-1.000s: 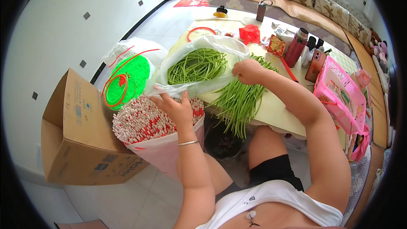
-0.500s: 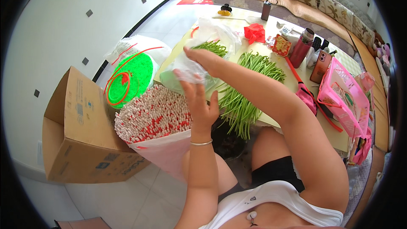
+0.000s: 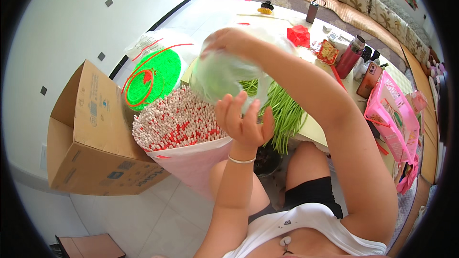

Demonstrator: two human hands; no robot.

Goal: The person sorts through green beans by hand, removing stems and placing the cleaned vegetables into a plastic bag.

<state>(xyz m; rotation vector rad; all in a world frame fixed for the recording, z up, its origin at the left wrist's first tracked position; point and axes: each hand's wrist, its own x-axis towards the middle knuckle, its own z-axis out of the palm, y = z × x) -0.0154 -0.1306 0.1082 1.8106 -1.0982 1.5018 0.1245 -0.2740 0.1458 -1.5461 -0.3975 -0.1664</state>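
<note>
A thin, translucent plastic bag [image 3: 210, 77] is lifted over the table's near left part. My right hand [image 3: 232, 43] reaches across from the right, its fingers closed on the bag's upper part. Below the bag, my left hand [image 3: 245, 123], with a bracelet at the wrist, is palm up with fingers spread. Its fingertips are close to the bag's lower edge; whether they touch it I cannot tell. Long thin green vegetable stalks [image 3: 287, 110] lie in a heap on the table right of the bag, partly behind my right arm. More stalks show at the bag's lower right.
To the left stand a sack packed with white-and-red sticks [image 3: 177, 122], a bright green round mesh [image 3: 160, 74] and a cardboard box [image 3: 103, 129]. Rightward on the table are a red thermos [image 3: 351, 57], a phone [image 3: 369, 80] and a pink basket [image 3: 397, 110]. A dark bowl [image 3: 267, 160] sits between my knees.
My right hand has risen with the bag, which now hangs bulging and covers more of the table. My left hand has lowered slightly and turned, its fingers spread. The whole view has shifted a little.
</note>
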